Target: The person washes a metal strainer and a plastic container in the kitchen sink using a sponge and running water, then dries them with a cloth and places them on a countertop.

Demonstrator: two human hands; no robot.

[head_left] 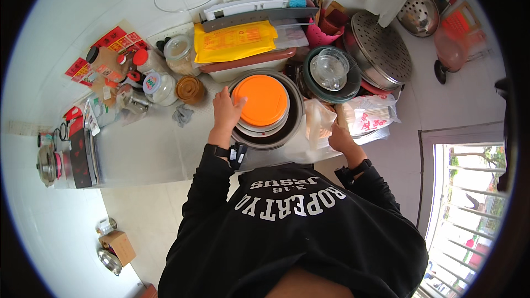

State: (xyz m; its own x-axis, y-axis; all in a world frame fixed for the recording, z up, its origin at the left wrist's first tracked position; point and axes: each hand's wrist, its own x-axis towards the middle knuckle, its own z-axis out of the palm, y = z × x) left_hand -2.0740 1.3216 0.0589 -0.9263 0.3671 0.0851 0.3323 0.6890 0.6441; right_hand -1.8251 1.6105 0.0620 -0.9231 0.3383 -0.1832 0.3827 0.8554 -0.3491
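Note:
My left hand (pixel 227 109) rests at the left side of a stack of bowls, its thumb over the edge of an orange plastic lid (pixel 261 100). Under the lid are pale bowls, standing inside a wide dark-bottomed metal basin (pixel 296 120). My right hand (pixel 343 137) is at a plastic bag of pale sticks (pixel 372 112), with its fingers at a light wooden piece (pixel 341 116); how firmly they close on it is hard to tell. Beside that hand lies a clear plastic bag (pixel 318 122) with orange-brown contents. A green bowl (pixel 352 89) holding clear plastic containers (pixel 331 66) stands behind the bags.
Glass jars (pixel 159 89), a brown lidded pot (pixel 190 89) and a grey crumpled cloth (pixel 182 115) stand or lie to the left. Behind are a yellow packet (pixel 236 41) and a pink basket (pixel 325 33). A large perforated steamer (pixel 383 49) leans at the right, near a barred window (pixel 472 207).

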